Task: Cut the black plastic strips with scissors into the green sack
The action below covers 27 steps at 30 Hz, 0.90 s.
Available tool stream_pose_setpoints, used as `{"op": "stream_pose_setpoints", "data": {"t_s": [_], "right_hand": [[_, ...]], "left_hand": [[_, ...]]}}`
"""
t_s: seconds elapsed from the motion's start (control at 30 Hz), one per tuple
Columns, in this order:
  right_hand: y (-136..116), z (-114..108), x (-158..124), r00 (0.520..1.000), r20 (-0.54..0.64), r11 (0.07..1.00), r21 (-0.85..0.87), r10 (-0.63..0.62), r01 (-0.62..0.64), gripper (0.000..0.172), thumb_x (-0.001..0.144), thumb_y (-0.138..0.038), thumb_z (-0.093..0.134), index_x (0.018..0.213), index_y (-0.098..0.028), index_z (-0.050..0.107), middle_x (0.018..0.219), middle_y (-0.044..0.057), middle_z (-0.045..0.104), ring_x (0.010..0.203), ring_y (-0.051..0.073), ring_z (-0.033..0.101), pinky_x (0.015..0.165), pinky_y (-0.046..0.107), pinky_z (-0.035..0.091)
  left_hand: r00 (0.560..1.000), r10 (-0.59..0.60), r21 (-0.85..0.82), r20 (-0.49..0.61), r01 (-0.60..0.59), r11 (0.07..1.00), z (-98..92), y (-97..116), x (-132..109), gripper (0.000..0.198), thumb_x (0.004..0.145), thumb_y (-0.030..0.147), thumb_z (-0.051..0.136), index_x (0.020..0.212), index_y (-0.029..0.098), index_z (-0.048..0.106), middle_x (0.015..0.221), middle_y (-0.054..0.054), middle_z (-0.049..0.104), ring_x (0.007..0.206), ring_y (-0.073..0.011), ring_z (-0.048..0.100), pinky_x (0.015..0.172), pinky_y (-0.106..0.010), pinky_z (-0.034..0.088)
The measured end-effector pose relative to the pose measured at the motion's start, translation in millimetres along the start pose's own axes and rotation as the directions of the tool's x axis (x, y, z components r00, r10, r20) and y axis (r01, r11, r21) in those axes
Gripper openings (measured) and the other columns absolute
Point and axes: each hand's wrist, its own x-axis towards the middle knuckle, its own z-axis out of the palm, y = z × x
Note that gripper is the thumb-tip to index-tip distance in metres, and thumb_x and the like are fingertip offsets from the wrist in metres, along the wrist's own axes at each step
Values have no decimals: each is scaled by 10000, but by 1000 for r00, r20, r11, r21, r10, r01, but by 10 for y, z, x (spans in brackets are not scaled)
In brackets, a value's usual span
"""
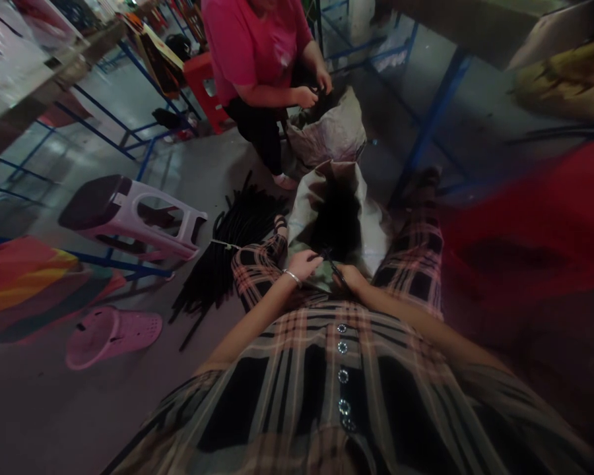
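My right hand [352, 278] is closed around dark-handled scissors [338, 270], which point up and left over the mouth of a white woven sack [373, 231]. Just left of the blades, my left hand [304, 265], with a bracelet at the wrist, is pinched closed; whatever it holds is too small and dark to make out. Between my knees the sack stands with its mouth spread, and a black mass [337, 214] fills its inside. Beside my left leg lies a bundle of long black strips [202, 264], tied with a pale band.
A person in a pink shirt [257, 53] works with both hands over another sack [331, 135]. Left are a tipped plastic stool [129, 211], a pink basket [138, 328] and blue-framed tables [24, 112]. Red cloth [539, 224] hangs to the right.
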Motion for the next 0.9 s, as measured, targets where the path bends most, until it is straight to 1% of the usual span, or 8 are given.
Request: {"op": "stream_pose_setpoints", "data": {"t_s": [0.2,0.33,0.43,0.5,0.57,0.7,0.8,0.9], "right_hand": [[0,11,31,1000,0,1000,12,23,-23,198,722,-269,473,631,-141,593,575,8,539,537,99,429,512,197,289],[11,9,34,1000,5,997,69,27,-27,183,698,-261,481,611,-140,588,549,-2,512,525,96,417,505,198,285],[24,4,29,999,-16,994,108,37,-35,209,710,-279,460,607,-140,578,544,-5,501,529,95,414,508,197,290],[29,0,24,999,-30,993,118,30,-26,234,725,-300,446,619,-138,576,555,-2,504,540,97,417,514,197,295],[28,-2,18,999,-37,993,117,-9,13,260,749,-323,431,644,-135,578,582,3,517,552,100,426,524,200,303],[3,-8,-3,996,-14,993,76,-89,90,241,782,-318,421,730,-140,575,652,17,560,583,106,457,559,205,330],[-24,-14,-15,996,28,996,20,-89,88,216,796,-311,429,798,-146,569,690,26,579,594,110,474,569,205,339],[-37,-9,-15,996,68,998,-15,-64,65,208,797,-312,443,836,-150,569,706,33,590,597,116,487,569,208,340]], "left_hand": [[999,17,59,-44,-14,998,-60,-35,-29,285,774,379,507,870,154,654,624,9,621,477,-79,528,463,-182,373],[999,-43,0,-15,43,999,-53,-61,-3,296,782,376,497,898,150,648,646,7,628,455,-70,517,437,-177,364],[997,-82,-48,-7,82,996,-66,-88,13,306,788,378,492,922,145,639,680,-3,637,451,-63,515,419,-169,362],[995,-93,-75,-24,91,993,-80,-105,20,307,787,373,501,941,144,636,689,-5,637,455,-58,515,423,-161,368],[993,-107,-110,-43,102,989,-90,-117,27,305,777,357,519,965,145,632,676,-2,630,461,-56,515,428,-155,373],[991,-132,-178,-33,124,976,-84,-113,45,313,759,327,543,998,142,624,590,17,589,441,-62,501,416,-155,365],[992,-123,-162,-22,118,980,-54,-74,56,318,754,342,551,991,143,627,547,26,568,405,-57,468,406,-157,356],[995,-104,-152,0,103,983,-2,-15,55,318,746,334,558,989,140,626,577,18,583,422,-60,483,411,-159,363]]}}
